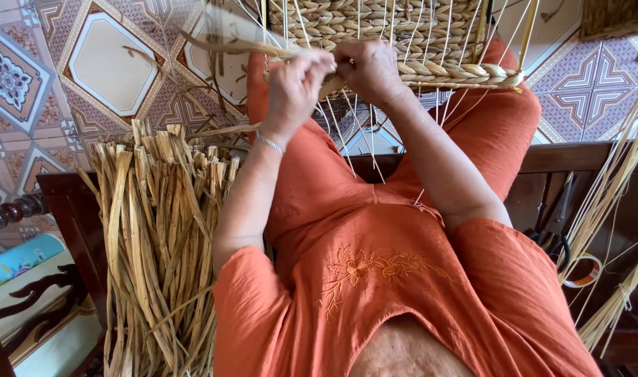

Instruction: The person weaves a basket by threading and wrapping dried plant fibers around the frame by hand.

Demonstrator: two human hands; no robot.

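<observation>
Both hands work at the lower edge of the woven basket [382, 28] on the lap, the left hand [294, 84] pinching a flat dried strand [221, 43] and the right hand [368, 70] closed over the braided rim [458, 73], mid-weave by my reading, so the strand seemingly needs tucking between the upright stakes [430, 98].

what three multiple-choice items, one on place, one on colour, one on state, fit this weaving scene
1. Where is the bundle of dried flat strands?
A. beside the person's left arm
B. inside the woven basket
C. on the person's right

2. What colour is the person's clothing?
A. blue
B. orange
C. white

3. What are the left hand and right hand doing?
A. hanging idle
B. pinching strands at the woven basket edge
C. holding scissors

Key: 1 A, the bundle stands left of the arm; 2 B, orange cloth throughout; 3 B, both hands grip fibre at the braided rim.
</observation>
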